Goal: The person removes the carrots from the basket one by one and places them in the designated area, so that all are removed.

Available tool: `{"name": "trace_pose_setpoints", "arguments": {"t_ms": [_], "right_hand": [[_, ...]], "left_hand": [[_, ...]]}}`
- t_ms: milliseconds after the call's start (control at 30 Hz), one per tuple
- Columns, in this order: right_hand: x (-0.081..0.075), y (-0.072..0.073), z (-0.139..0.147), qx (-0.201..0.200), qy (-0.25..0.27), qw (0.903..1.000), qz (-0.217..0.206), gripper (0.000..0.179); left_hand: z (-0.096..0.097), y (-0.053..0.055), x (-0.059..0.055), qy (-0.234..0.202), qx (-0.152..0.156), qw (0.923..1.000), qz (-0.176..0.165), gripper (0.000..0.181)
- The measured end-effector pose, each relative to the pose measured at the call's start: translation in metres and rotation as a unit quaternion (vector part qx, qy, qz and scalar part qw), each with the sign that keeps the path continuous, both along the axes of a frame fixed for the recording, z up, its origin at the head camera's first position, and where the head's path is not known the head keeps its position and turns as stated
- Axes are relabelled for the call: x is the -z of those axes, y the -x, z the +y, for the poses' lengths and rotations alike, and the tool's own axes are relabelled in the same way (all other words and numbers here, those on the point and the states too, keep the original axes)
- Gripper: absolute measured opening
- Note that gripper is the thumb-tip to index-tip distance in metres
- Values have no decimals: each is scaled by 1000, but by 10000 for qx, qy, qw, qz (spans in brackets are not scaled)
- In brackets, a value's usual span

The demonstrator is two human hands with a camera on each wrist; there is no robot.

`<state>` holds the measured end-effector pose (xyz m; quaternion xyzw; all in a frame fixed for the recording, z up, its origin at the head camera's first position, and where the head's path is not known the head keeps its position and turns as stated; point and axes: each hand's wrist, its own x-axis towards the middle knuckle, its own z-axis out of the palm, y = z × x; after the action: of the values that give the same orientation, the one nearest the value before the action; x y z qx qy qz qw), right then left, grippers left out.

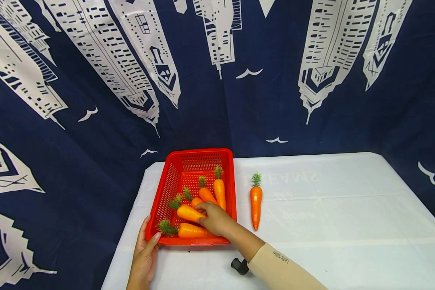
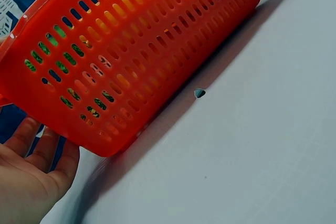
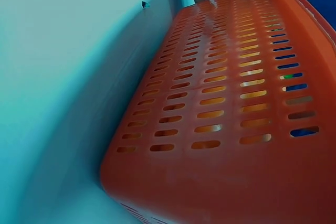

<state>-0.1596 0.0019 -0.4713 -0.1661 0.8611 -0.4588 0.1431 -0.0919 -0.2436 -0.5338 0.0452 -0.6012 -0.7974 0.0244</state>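
A red plastic basket [image 1: 234, 189] with slotted walls holds several orange carrots with green tufted tops. My left hand [image 1: 146, 251] grips its near left corner, thumb over the rim and fingers against the outside; those fingers [image 2: 44, 150] also show in the left wrist view. Reaching over the near right side, my right hand [image 1: 214, 218] is inside the basket, fingers and thumb around the narrow end of a carrot [image 1: 189, 213]. Another carrot [image 1: 191, 230] lies nearest the front wall. The right wrist view shows the basket wall [image 3: 210, 98], which hides the right hand.
One carrot [image 1: 255, 205] lies on the white-covered table [image 1: 333, 225] right of the basket. A small dark speck [image 2: 199, 93] is on the cloth by the basket's front. A black object [image 1: 240, 266] sits beside the right forearm. Behind hangs a navy curtain [image 1: 261, 112] with white buildings.
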Motion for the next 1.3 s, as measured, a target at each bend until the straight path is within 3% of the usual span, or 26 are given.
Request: {"name": "trace_pose_setpoints", "arguments": {"t_ms": [800,1300], "right_hand": [[-1,1,3,241,461,9982,288,38],[-1,-1,7,420,1118,9919,439,42]], "left_hand": [[0,1,0,26,-60,9999,-79,67],[0,1,1,9,1,10000,63,66]]}}
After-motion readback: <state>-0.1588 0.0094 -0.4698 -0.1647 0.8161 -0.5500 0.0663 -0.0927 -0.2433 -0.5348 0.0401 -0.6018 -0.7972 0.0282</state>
